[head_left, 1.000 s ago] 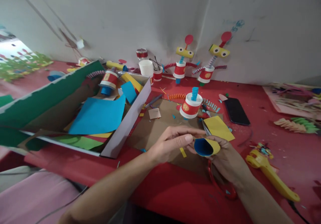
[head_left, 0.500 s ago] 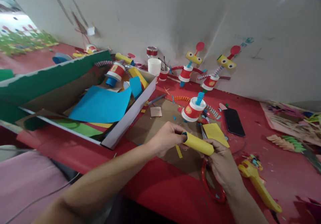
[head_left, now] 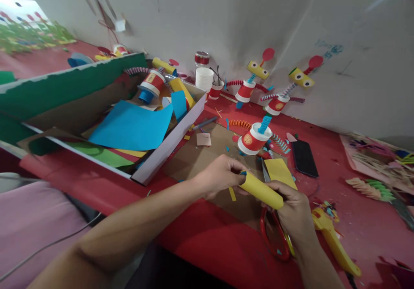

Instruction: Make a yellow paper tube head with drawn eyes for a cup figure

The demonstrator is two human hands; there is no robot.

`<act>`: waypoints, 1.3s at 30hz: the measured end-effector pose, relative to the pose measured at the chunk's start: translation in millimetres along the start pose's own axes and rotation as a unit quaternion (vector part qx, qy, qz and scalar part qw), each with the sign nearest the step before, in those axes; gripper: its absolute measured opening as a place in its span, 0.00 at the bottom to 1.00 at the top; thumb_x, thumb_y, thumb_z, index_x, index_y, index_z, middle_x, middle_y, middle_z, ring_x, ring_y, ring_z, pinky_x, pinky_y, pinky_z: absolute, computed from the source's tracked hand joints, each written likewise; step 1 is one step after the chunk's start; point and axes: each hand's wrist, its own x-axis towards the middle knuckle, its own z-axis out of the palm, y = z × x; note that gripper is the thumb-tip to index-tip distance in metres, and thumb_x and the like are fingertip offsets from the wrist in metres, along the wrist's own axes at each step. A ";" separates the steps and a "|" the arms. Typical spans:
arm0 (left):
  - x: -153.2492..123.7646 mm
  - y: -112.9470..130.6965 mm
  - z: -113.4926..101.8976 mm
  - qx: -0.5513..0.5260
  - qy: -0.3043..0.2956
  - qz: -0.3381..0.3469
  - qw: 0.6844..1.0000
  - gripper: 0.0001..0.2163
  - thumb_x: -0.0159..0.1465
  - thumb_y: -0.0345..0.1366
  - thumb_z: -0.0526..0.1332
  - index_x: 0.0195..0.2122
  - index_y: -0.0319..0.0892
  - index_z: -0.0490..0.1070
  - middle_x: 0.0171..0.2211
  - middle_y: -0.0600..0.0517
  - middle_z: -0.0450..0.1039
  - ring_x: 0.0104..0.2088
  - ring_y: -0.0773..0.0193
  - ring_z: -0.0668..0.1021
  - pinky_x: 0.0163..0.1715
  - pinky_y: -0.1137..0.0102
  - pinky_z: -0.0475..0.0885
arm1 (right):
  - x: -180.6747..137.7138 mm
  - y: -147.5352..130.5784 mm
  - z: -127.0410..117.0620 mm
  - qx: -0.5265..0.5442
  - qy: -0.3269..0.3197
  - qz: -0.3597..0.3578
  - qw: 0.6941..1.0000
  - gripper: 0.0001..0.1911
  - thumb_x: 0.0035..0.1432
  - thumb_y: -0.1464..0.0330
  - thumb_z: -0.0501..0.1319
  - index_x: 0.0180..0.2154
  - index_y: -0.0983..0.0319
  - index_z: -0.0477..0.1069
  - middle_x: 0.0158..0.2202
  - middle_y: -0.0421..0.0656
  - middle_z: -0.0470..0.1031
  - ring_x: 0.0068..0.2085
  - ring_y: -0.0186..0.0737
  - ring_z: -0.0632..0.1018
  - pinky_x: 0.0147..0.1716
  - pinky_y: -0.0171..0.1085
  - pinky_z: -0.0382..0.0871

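Observation:
A yellow paper tube point(head_left: 261, 190), blue on the inside, is held between my two hands above the cardboard mat point(head_left: 194, 161). My left hand point(head_left: 221, 177) pinches its left end, while my right hand point(head_left: 291, 202) grips the right end with the thumb on top. Under my right hand lie red-handled scissors point(head_left: 274, 237), their blades partly hidden. Beside the blades is a yellow paper sheet point(head_left: 280, 172). Just beyond my hands stands a red-and-white paper cup figure point(head_left: 254, 140) with a blue folded neck and folded paper arms.
A box point(head_left: 174, 136) at left holds a blue sheet point(head_left: 132, 127) and other paper. Two finished-looking cup figures point(head_left: 246, 91) lean near the wall. A phone point(head_left: 304, 158), a yellow glue gun point(head_left: 334, 239) and paper strips point(head_left: 381, 155) lie at right. White cups point(head_left: 204, 80) stand behind.
The view has shifted slightly. Both hands still hold the yellow tube, which tilts a little more, its right end lower.

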 end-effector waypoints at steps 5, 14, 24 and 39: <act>-0.7 0.4 -0.7 0.032 0.014 0.023 0.999 0.12 0.53 0.18 0.54 0.24 0.35 0.76 0.20 0.54 0.73 0.20 0.72 0.75 0.22 0.78 0.73 | -1.1 0.8 2.3 -0.004 -0.015 -0.005 1.000 0.17 0.43 0.80 0.56 0.28 0.58 0.79 0.17 0.34 0.72 0.19 0.30 0.67 0.18 0.28 0.58; -2.0 4.0 -6.0 -0.076 -0.109 -0.041 0.990 0.08 0.51 0.25 0.60 0.31 0.36 0.78 0.24 0.48 0.77 0.27 0.64 0.80 0.29 0.72 0.76 | -4.6 14.3 9.5 -0.096 0.115 -0.198 0.969 0.24 0.47 0.83 0.58 0.39 0.52 0.79 0.34 0.36 0.78 0.35 0.35 0.77 0.34 0.31 0.70; 1.8 -7.7 -13.9 0.183 -0.008 0.258 0.949 0.21 0.52 0.18 0.54 0.37 0.46 0.81 0.34 0.52 0.81 0.34 0.64 0.81 0.37 0.71 0.76 | -5.9 5.3 3.2 -0.150 0.123 -0.220 0.956 0.25 0.55 0.80 0.58 0.49 0.49 0.74 0.44 0.39 0.75 0.44 0.37 0.75 0.44 0.36 0.69; -2.8 -13.6 -18.0 0.360 0.064 0.485 0.794 0.21 0.59 0.19 0.55 0.43 0.52 0.78 0.44 0.52 0.79 0.41 0.66 0.80 0.42 0.70 0.75 | -2.4 -15.8 16.5 0.294 0.072 0.113 0.946 0.14 0.47 0.63 0.71 0.33 0.61 0.71 0.21 0.36 0.73 0.19 0.29 0.72 0.14 0.26 0.55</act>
